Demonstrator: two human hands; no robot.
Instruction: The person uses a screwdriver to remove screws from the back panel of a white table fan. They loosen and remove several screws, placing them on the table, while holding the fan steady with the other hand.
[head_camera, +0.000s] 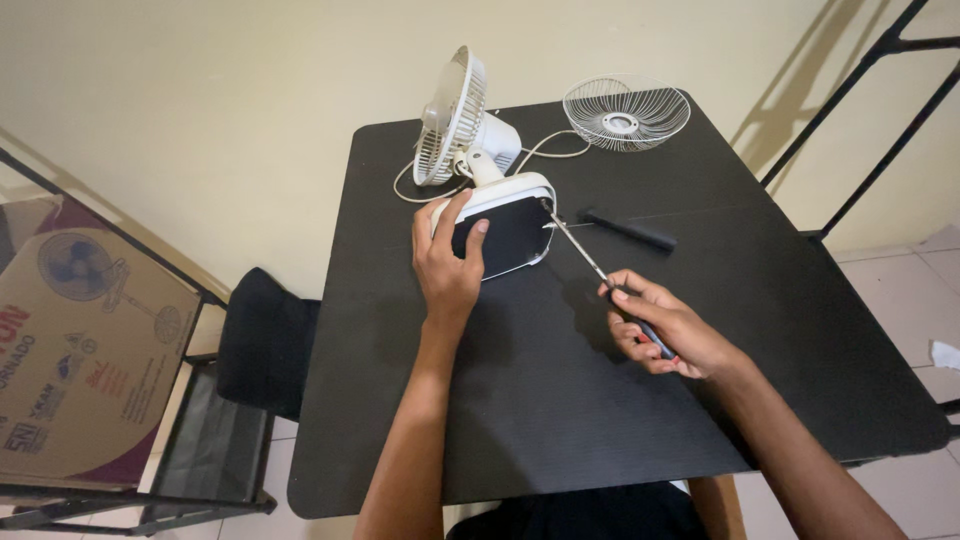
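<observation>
- The right hand (662, 335) sits nearest, low on the black worktop (560, 420), its grip pinching the handle of a screwdriver (600, 272). The forearm comes in from the lower right and the wrist is bent inward.
- The thin, stiff shaft slants up and left, and its tip touches the upper right corner of the fan's base (510, 232).
- The left hand (447, 262) reaches straight forward. Its fingers close over the base's left edge and its thumb rests on the dark underside.
- The small white fan (462, 130) lies tipped over mid-worktop. It looks light, hard plastic, likely to slide, so the solid base is the safest place to hold it.
- Beyond lie a dark tool (628, 229), the cord (548, 148) and a loose wire grille (626, 112), which looks easily bent.
</observation>
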